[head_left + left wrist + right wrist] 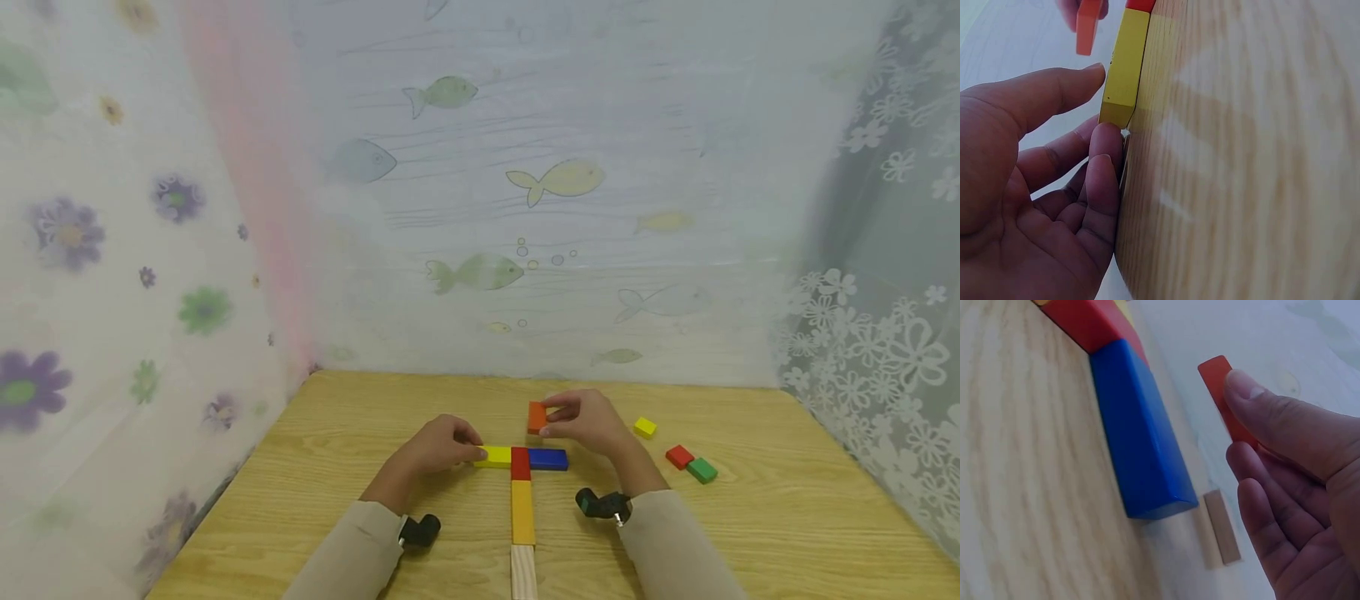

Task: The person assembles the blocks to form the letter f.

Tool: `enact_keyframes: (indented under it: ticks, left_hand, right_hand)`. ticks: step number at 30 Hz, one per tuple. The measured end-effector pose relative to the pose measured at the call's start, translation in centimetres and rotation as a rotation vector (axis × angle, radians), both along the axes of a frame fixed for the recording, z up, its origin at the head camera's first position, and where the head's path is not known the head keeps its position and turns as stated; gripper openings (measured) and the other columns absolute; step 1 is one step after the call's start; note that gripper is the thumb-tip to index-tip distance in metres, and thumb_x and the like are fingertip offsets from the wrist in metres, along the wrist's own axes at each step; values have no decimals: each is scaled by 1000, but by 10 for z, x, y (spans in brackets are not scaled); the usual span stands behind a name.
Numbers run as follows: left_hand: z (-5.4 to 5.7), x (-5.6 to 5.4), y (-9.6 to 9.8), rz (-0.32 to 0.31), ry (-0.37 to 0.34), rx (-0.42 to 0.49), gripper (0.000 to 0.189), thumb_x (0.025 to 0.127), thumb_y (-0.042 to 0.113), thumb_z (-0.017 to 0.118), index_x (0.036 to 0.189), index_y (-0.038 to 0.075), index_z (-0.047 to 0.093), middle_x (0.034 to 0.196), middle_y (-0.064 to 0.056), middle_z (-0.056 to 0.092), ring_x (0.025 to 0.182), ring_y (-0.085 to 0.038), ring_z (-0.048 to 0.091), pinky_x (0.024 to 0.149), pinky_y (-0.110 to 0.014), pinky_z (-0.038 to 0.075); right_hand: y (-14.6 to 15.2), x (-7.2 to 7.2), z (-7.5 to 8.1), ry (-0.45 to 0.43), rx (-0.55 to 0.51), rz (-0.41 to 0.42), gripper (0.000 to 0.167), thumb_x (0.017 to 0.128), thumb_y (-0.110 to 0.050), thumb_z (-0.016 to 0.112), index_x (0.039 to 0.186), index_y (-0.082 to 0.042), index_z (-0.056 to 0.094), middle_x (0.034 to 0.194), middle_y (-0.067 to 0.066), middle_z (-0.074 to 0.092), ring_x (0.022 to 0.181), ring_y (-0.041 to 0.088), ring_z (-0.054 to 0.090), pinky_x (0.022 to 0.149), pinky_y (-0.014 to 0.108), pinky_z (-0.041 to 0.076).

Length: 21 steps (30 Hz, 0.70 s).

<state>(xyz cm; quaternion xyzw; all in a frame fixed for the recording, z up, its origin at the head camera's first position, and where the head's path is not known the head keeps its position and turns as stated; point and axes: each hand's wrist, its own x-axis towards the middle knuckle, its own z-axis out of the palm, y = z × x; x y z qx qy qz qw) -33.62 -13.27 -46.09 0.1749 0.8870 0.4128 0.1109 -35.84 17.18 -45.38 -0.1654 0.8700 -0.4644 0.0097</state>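
My right hand (588,419) pinches an orange block (537,418) between thumb and fingertips, held up beyond the row of blocks. Close by it lies a blue block (548,459), whose left end meets a red block (521,463). A yellow block (496,457) extends from the red one's other side. At the yellow block's outer end, my left hand (437,446) has its thumb by the top edge and fingertips against the end face, as the left wrist view shows. The orange block (1088,28) appears there above the tabletop.
From the red block, an amber block (522,512) and a plain wood block (523,572) run toward the near edge. To the right lie a small yellow block (645,427), a red one (679,457) and a green one (702,471). Patterned curtains enclose the wooden table (315,492).
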Motion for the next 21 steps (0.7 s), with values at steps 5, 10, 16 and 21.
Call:
enact_keyframes:
  ticks: [5, 10, 16, 21]
  left_hand:
    - [1, 0, 0, -3, -3, 1, 21, 92, 27, 78, 104, 10, 75, 94, -1, 70, 79, -17, 61, 67, -31, 52]
    - [1, 0, 0, 1, -1, -7, 21, 92, 28, 78, 104, 11, 76, 95, 0, 70, 79, -17, 60, 68, -31, 52]
    - [2, 1, 0, 8, -5, -8, 21, 92, 28, 78, 104, 10, 76, 94, -1, 70, 78, -17, 60, 67, -31, 52]
    - [3, 1, 0, 5, -2, -8, 21, 92, 27, 78, 104, 10, 75, 95, -1, 70, 80, -17, 60, 68, -32, 52]
  right_hand:
    - [-8, 0, -5, -12, -12, 3, 48, 82, -28, 90, 126, -16, 75, 126, 9, 73, 105, 22, 75, 86, 39, 61]
    - [-15, 0, -7, -25, 2, -19, 48, 81, -26, 90, 126, -17, 75, 119, 6, 76, 104, 21, 75, 87, 40, 61]
    - [-23, 1, -9, -35, 14, -25, 46, 81, -26, 90, 124, -19, 75, 114, 3, 77, 103, 20, 75, 87, 39, 61]
    - [-24, -1, -13, -22, 27, -23, 46, 81, -26, 91, 124, -20, 76, 113, 2, 77, 104, 20, 75, 89, 40, 61]
